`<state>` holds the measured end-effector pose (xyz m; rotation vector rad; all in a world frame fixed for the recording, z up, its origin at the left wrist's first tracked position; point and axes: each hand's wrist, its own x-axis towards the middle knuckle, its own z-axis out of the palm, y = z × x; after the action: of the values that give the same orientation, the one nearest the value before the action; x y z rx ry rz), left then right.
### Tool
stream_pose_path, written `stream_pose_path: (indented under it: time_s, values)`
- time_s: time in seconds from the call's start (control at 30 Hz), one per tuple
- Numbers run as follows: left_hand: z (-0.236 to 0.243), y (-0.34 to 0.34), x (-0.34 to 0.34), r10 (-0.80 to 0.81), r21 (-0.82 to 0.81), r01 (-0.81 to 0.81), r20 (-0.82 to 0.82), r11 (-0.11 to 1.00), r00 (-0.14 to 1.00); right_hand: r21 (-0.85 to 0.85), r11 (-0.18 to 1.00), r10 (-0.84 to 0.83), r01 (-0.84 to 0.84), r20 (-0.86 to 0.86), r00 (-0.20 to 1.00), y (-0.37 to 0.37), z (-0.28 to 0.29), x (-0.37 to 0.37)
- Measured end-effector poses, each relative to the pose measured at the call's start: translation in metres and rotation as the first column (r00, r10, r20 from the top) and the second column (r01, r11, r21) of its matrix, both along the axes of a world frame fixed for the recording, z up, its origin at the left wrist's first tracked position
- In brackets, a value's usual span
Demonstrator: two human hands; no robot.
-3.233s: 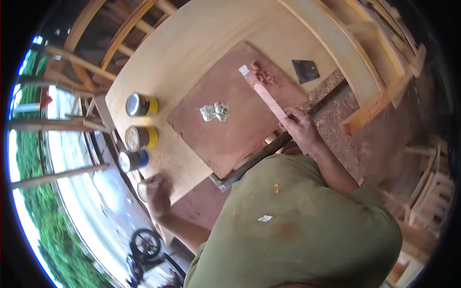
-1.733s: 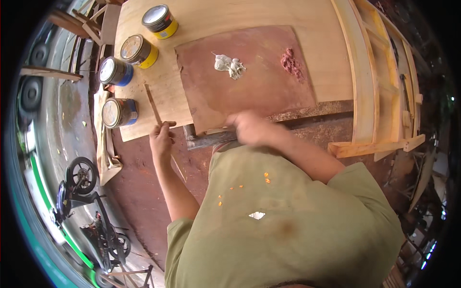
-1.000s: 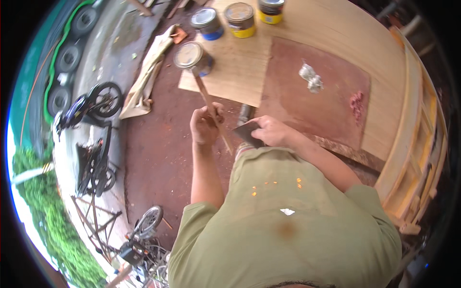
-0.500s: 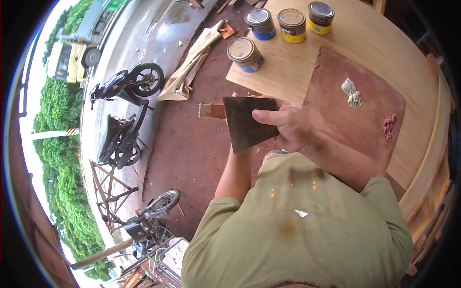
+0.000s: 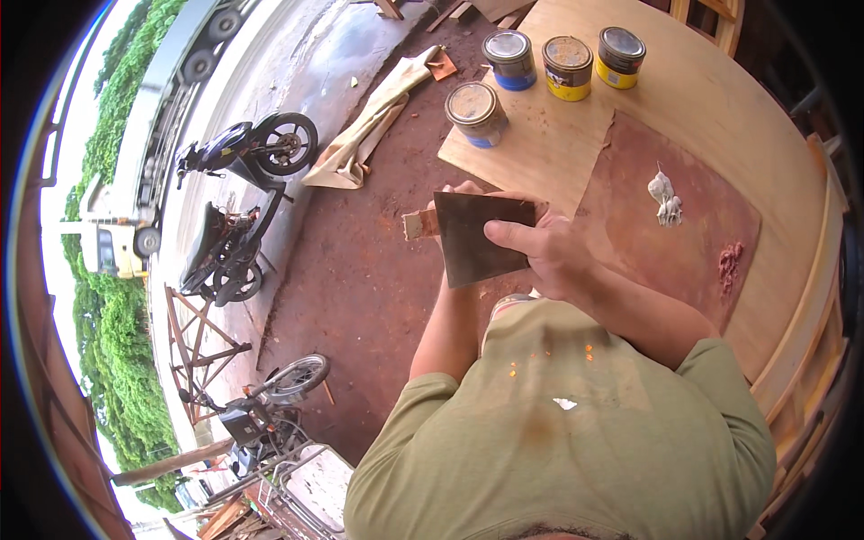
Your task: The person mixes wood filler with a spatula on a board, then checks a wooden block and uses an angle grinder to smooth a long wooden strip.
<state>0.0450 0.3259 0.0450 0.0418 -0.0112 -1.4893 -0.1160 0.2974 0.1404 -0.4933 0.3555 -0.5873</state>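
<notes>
**Scraper blade held in front of chest, stick behind it**

Right hand pinches the dark flat metal scraper blade by its right edge, thumb on top. Blade sits off the surface, over the red dirt floor. Left hand mostly hidden behind the blade; seems to hold the short wooden stick, grip not clear. Blade looks thin, stiff and light, with sharp edges; best held by its side edge. Count: four paint tins on the plywood surface, one brown board, two putty blobs.
</notes>
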Motion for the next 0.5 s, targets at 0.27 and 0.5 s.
stream_pose_path:
  time_s: [0.27,0.5]
  values:
    - [0.028,-0.013,0.02,0.378,-0.228,-0.461,0.888,0.857,0.263,-0.217,0.962,0.117,-0.166,-0.223,0.968,-0.006,0.01,-0.011]
    - [0.032,-0.012,0.015,0.377,-0.261,-0.317,0.838,0.912,0.395,-0.278,0.948,0.099,-0.156,-0.206,0.973,0.01,0.01,0.0]
